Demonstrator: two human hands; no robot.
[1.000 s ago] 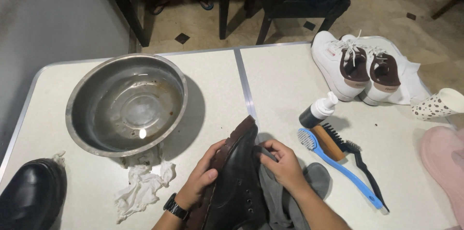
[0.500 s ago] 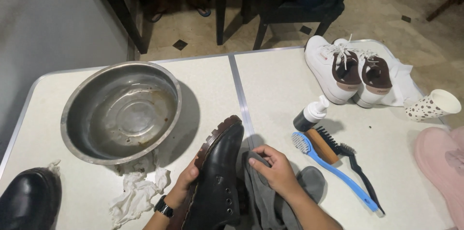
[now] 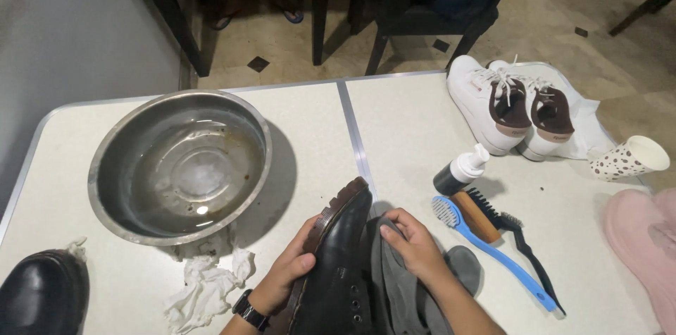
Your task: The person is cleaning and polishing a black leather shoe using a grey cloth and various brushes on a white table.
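A black leather shoe (image 3: 336, 264) with a brown-edged lugged sole lies tilted at the near edge of the white table (image 3: 394, 131), toe pointing away. My left hand (image 3: 287, 271), with a dark wristwatch, grips the shoe along its sole side. My right hand (image 3: 415, 247) presses a grey cloth (image 3: 401, 293) against the shoe's right side. The second black shoe (image 3: 39, 300) sits at the near left corner.
A large steel bowl (image 3: 179, 166) holding a little water stands left of centre, crumpled white tissue (image 3: 204, 289) in front of it. To the right lie a small bottle (image 3: 461, 169), a wooden brush (image 3: 479, 212), a blue brush (image 3: 493, 254), white sneakers (image 3: 507, 106), a spotted cup (image 3: 627, 157) and pink shoes (image 3: 644, 243).
The shoe has turned from upright and narrow to lying more on its side with the sole facing left. My right hand with the cloth has slid along its upper.
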